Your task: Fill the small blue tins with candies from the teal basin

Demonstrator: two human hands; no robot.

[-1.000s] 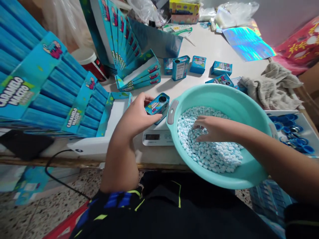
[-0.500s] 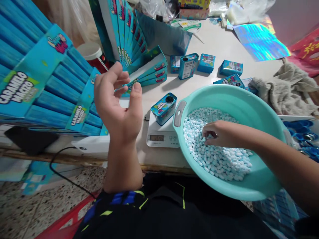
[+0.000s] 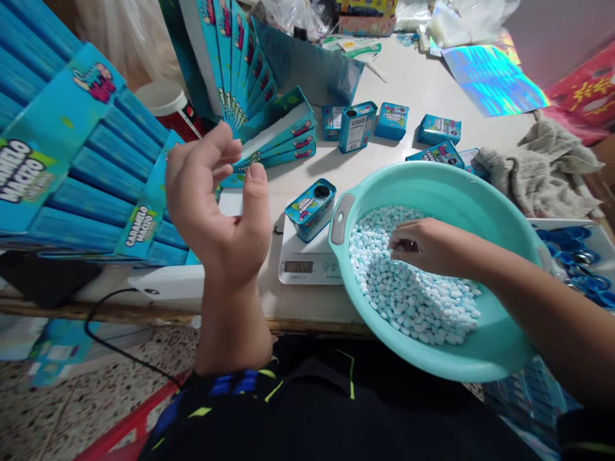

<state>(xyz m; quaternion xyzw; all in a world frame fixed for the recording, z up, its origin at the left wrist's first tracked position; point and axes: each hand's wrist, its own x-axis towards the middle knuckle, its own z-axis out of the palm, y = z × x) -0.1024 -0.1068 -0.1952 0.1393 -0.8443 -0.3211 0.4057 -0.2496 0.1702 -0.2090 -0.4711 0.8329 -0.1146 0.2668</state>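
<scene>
Left hand (image 3: pixel 216 198) hangs half-open, empty; right hand (image 3: pixel 427 246) seemingly touches candies (image 3: pixel 413 301) in teal basin (image 3: pixel 432 176).

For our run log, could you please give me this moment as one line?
Left hand: raised, empty | right hand: in white-blue candies, teal basin | blue tin on digital scale

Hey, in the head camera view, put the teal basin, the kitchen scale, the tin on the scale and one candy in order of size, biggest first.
1. Teal plastic basin
2. Digital kitchen scale
3. Blue candy tin, which sits on the scale and hides part of it
4. Single blue-white candy
</scene>
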